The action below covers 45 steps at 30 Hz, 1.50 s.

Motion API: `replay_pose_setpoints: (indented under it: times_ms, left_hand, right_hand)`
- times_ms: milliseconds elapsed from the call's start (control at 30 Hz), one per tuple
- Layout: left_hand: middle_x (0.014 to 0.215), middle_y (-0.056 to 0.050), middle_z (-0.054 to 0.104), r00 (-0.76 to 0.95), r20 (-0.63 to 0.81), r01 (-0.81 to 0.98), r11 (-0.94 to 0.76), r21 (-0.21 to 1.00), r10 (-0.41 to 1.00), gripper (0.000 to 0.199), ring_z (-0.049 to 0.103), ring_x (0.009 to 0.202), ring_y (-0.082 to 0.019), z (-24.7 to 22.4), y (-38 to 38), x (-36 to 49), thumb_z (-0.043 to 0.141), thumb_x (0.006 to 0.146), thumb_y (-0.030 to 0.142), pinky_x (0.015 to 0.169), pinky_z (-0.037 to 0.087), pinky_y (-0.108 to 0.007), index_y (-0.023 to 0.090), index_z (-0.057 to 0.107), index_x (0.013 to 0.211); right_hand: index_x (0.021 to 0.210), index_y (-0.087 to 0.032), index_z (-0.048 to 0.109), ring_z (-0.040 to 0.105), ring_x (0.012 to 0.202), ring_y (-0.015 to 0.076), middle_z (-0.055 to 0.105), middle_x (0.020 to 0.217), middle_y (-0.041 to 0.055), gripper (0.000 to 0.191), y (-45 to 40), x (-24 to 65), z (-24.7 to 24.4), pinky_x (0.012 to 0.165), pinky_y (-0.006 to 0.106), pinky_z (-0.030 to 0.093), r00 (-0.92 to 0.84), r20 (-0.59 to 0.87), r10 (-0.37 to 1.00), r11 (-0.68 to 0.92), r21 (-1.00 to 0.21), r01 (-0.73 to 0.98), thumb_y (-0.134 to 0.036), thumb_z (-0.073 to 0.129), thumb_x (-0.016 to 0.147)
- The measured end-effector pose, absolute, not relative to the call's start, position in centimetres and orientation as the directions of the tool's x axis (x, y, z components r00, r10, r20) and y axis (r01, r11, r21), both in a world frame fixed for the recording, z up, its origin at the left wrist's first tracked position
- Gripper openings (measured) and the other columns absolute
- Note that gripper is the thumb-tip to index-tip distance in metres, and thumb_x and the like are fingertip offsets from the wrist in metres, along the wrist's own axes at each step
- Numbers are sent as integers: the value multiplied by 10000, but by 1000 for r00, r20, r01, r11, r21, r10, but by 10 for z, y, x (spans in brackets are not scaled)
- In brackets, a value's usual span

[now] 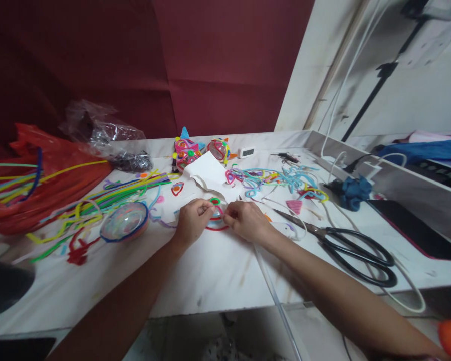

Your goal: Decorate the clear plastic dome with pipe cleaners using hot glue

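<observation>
My left hand (193, 220) and my right hand (246, 219) meet at the middle of the table, fingers closed in a pinch. Between them is a thin pink-red pipe cleaner (221, 213), bent in a curve; the fingers cover its ends. Just beyond the fingertips lies a small green coil with a red centre (215, 200). Nearer to me a red curved pipe cleaner (217, 228) rests on the table. A white sheet of paper (209, 173) leans behind the hands. To the left sits a clear bowl-shaped piece (125, 222) with a blue pipe-cleaner rim.
Large black-handled scissors (355, 250) lie right of my right hand, beside a dark phone (417, 228). Loose pipe cleaners (135, 190) and a red plastic bag (60, 175) are at left. Decorated colourful balls (188, 155) stand at the back, near a small digital display (245, 152).
</observation>
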<state>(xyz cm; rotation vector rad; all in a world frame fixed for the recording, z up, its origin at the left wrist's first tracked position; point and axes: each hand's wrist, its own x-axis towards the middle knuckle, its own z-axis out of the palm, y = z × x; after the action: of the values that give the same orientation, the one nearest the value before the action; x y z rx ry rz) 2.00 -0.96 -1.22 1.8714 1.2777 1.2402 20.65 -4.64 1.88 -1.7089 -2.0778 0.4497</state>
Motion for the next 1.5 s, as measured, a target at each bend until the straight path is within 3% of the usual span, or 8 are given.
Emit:
replay_pose_setpoints:
  times_ms: [500, 600, 900, 1100, 1267, 1500]
  left_hand:
    - [641, 36, 700, 124, 357, 379, -376, 845, 926, 62, 642, 622, -185, -16, -7, 18, 720, 798, 326, 637, 517, -303, 273, 692, 783]
    - [676, 26, 726, 147, 393, 409, -418, 811, 908, 13, 655, 632, -176, -18, -5, 15, 707, 811, 265, 632, 531, -288, 263, 714, 800]
    - [827, -5, 769, 190, 478, 511, -503, 698, 857, 169, 603, 633, -145, -22, -4, 10, 672, 830, 152, 690, 577, -279, 225, 814, 887]
    - [861, -5, 762, 236, 517, 539, -553, 635, 823, 274, 619, 631, -134, -28, -2, 7, 656, 851, 95, 666, 571, -262, 226, 861, 979]
    - [851, -9, 760, 255, 546, 518, -589, 620, 798, 306, 630, 629, -150, -32, -1, 6, 658, 855, 80, 647, 587, -275, 241, 873, 1001]
    - [844, -20, 773, 250, 559, 514, -598, 615, 791, 279, 632, 627, -153, -31, -2, 6, 680, 864, 82, 650, 595, -279, 239, 880, 979]
  right_hand:
    - [851, -200, 805, 750, 765, 234, 846, 837, 73, 189, -44, 205, 19, 743, 321, 510, -88, 85, 992, 122, -620, 775, -83, 671, 915]
    - [834, -199, 798, 743, 770, 225, 840, 828, 66, 180, -42, 205, 19, 745, 310, 500, -72, 64, 995, 96, -616, 782, -83, 684, 910]
    - [834, -204, 819, 733, 740, 214, 833, 814, 54, 189, -40, 205, 20, 728, 300, 497, -62, 59, 996, 85, -617, 782, -81, 696, 909]
    - [905, -207, 865, 744, 762, 224, 841, 831, 62, 208, -39, 204, 23, 742, 312, 508, -91, 47, 995, 102, -549, 830, -103, 688, 940]
    - [967, -197, 876, 756, 793, 227, 851, 871, 70, 200, -39, 204, 25, 755, 319, 516, -92, 28, 995, 93, -520, 849, -113, 695, 953]
    - [869, -232, 848, 767, 772, 239, 845, 843, 72, 190, -36, 208, 21, 749, 324, 534, -105, 82, 991, 133, -544, 828, -101, 716, 907]
